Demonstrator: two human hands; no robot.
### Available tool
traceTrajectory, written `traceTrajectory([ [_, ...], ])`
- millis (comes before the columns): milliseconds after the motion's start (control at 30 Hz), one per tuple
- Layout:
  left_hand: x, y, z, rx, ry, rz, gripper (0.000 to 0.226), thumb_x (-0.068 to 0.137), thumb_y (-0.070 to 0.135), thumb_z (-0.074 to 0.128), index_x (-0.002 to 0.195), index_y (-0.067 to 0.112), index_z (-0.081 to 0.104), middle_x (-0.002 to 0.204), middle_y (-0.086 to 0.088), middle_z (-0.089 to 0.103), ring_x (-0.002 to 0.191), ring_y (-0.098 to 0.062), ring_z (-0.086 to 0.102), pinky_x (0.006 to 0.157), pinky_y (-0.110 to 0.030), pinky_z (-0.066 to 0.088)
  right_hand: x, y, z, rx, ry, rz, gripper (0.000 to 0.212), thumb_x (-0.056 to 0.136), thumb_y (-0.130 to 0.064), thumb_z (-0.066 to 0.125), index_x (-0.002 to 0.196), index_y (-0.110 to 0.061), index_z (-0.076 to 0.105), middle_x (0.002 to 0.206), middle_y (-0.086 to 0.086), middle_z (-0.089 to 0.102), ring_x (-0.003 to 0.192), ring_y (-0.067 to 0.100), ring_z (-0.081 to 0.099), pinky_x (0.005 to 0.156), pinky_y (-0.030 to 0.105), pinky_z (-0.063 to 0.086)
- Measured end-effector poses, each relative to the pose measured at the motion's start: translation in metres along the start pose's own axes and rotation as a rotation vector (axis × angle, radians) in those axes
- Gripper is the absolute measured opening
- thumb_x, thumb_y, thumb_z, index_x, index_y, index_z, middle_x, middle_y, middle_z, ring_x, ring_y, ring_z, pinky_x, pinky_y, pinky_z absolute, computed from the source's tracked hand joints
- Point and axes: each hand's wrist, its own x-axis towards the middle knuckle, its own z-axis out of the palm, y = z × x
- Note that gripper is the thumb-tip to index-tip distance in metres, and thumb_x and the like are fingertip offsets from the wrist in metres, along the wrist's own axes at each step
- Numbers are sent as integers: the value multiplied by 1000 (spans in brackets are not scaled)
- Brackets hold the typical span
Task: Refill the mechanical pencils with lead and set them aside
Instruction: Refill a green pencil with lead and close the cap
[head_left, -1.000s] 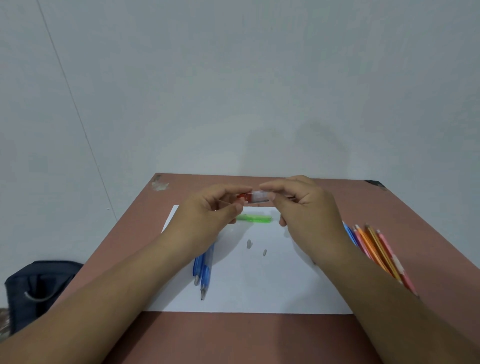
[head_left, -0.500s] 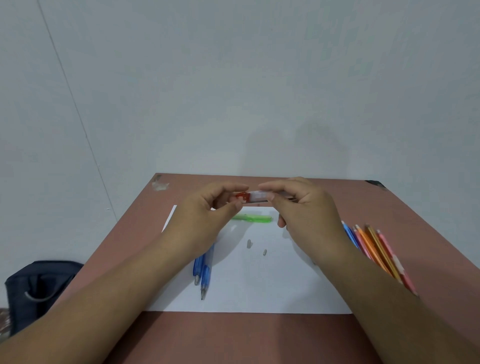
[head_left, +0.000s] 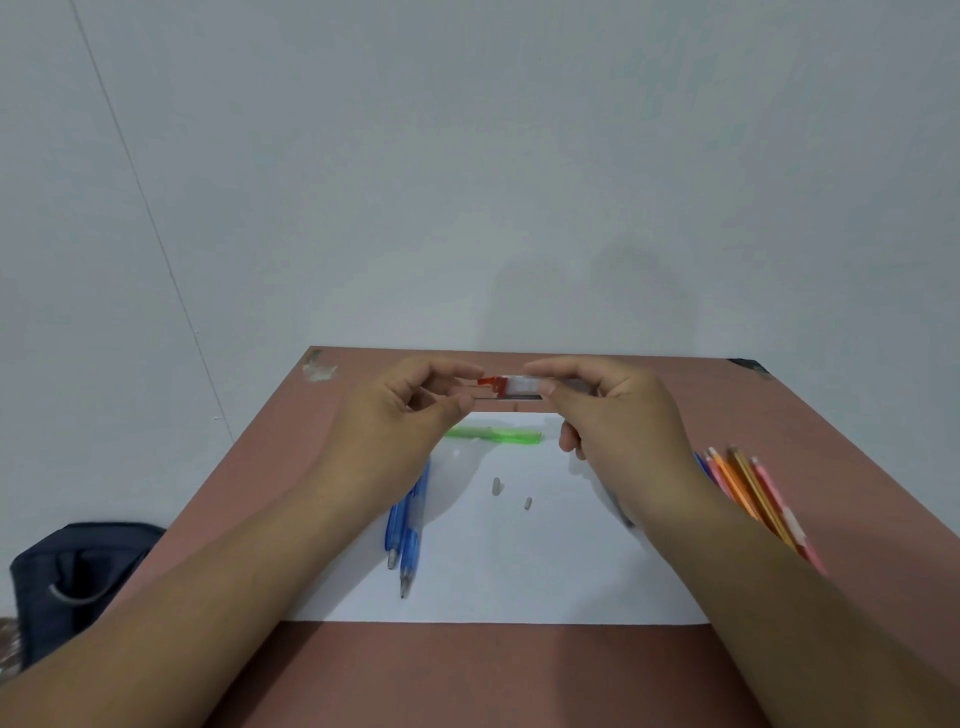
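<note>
looks like the refilling is somewhere in the middle. both hands are raised over the far edge of the white paper (head_left: 545, 561): the right hand (head_left: 618, 415) pinches a little lead case (head_left: 514, 385) (clear with a red end), and the left hand (head_left: 400, 421) has thumb and finger pinched at that red end, probably drawing out a lead, too thin to tell. on the paper a green pencil (head_left: 493, 434) lies open, two small caps (head_left: 511, 493) near it. blue pencils (head_left: 408, 525) at the paper's left, orange and pink pencils (head_left: 753, 493) off its right edge; can't tell which pile is done. nothing blocks the way.
</note>
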Motion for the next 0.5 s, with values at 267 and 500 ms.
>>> traceTrajectory([
  [267, 3, -3, -3, 19, 43, 26, 32, 90, 17, 73, 92, 48, 70, 85, 12, 68, 79, -11, 61, 78, -24, 53, 2, 1, 0, 38, -13, 37, 20, 94, -21, 69, 94, -38, 79, 57, 0, 61, 52, 12, 53, 58, 33, 45],
  [500, 4, -4, -2, 13, 74, 33, 26, 90, 17, 73, 91, 43, 71, 85, 16, 69, 78, -14, 62, 75, -26, 55, 2, 0, 1, 56, -20, 50, 20, 93, -19, 68, 94, -35, 79, 60, 0, 63, 53, 12, 54, 57, 34, 44],
])
